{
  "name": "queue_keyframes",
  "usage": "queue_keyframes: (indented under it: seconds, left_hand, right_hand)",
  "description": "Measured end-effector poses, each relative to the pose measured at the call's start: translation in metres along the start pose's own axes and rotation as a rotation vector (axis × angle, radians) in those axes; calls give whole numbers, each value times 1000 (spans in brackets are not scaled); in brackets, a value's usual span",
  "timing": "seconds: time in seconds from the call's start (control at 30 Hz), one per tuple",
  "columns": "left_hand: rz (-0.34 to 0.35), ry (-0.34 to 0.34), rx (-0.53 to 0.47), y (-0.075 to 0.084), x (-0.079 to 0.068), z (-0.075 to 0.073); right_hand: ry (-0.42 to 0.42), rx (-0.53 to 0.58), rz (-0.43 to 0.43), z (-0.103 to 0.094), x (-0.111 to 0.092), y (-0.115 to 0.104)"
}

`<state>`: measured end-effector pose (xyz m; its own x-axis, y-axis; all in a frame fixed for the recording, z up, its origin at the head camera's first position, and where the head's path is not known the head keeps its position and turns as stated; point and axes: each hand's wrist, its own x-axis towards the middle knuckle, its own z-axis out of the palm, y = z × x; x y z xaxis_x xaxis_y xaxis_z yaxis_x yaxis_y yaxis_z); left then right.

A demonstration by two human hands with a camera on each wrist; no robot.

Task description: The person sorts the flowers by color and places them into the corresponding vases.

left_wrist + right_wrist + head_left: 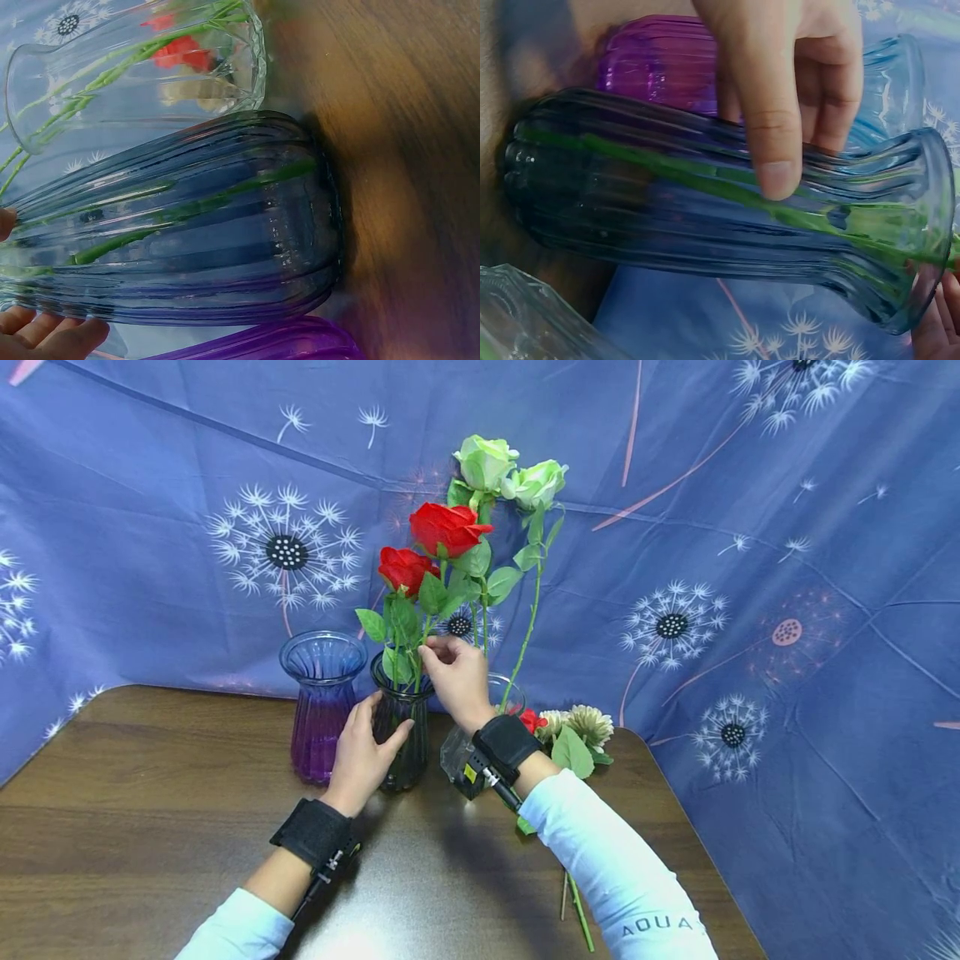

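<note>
A dark grey ribbed glass vase (414, 739) stands upright in the middle, with green stems (682, 180) inside it. My left hand (366, 756) holds its side, thumb in front and fingers around the far side, as the right wrist view shows. Two red roses (448, 530) rise from this vase, their leaves around its mouth. Just above the rim, my right hand (459, 681) pinches a rose stem between thumb and fingers. Part of the right hand's fingertips (949, 307) shows by the rim in the right wrist view.
Left of the dark vase stands a blue-and-purple glass vase (322, 718). To the right, partly behind my right wrist, is a clear glass vase (127, 105) with two pale green roses (483, 464). More cut flowers (588, 727) lie on the brown table (187, 777) at the right.
</note>
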<state>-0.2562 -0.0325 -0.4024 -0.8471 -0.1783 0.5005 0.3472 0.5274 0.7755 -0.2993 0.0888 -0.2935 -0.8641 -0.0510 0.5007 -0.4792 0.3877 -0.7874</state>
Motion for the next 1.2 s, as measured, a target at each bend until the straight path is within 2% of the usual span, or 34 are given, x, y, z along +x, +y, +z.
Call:
queue_keyframes:
  seconds: [0.33, 0.7, 0.8, 1.0, 1.2]
  left_hand:
    - [24, 25, -10, 0, -2, 1]
    - [41, 40, -12, -1, -1, 3]
    - [38, 36, -15, -1, -1, 3]
    - [16, 11, -20, -1, 0, 2]
    - [3, -5, -11, 1, 0, 1]
  right_hand:
    - [-68, -120, 55, -4, 0, -3]
    - [-89, -107, 102, -7, 1, -5]
    - [-88, -53, 144, -7, 3, -5]
    - [-82, 158, 275, -8, 5, -7]
    - [-47, 179, 331, -19, 3, -9]
